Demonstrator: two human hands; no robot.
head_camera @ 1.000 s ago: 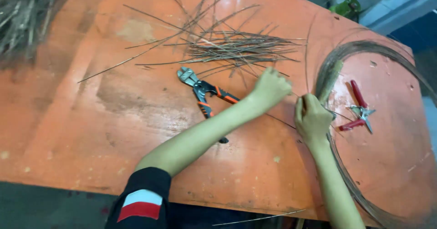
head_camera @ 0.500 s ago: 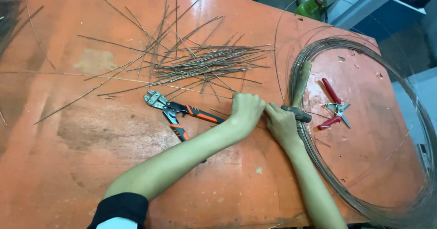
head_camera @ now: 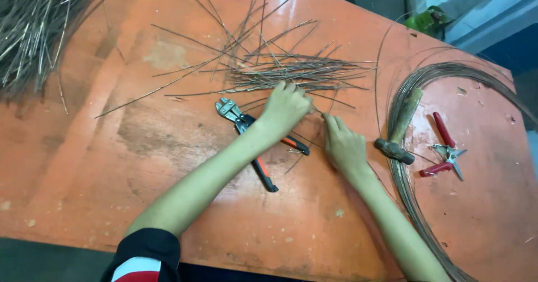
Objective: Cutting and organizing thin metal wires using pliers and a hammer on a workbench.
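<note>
The left hand (head_camera: pixel 284 109) lies knuckles-up with its fingers curled down over the near edge of a loose pile of thin, straight, grey metal wire pieces (head_camera: pixel 291 69); whether it actually pinches a strand cannot be told, since the fingertips are hidden under the hand. The right hand (head_camera: pixel 343 145) rests just beside it, palm down, forefinger stretched forward and touching a single thin wire (head_camera: pixel 305 150) that runs slantwise between the two hands; its grip looks loose rather than clenched. Both forearms reach up from the bottom edge, the left one crossing over a pair of bolt cutters (head_camera: pixel 249 142) with dull steel jaws and black-and-orange handles, which lies flat under the wrist. All of this sits on a worn orange table (head_camera: pixel 112 164), its paint scuffed and blotched. To the right of the right hand, a hammer (head_camera: pixel 399 131) with a dark head and a wooden handle lies across a big coil of grey wire (head_camera: pixel 409 203), and red-handled snips (head_camera: pixel 445 150) lie open inside the coil. A dense bundle of similar straight wires (head_camera: pixel 31 35) fills the far left corner.
</note>
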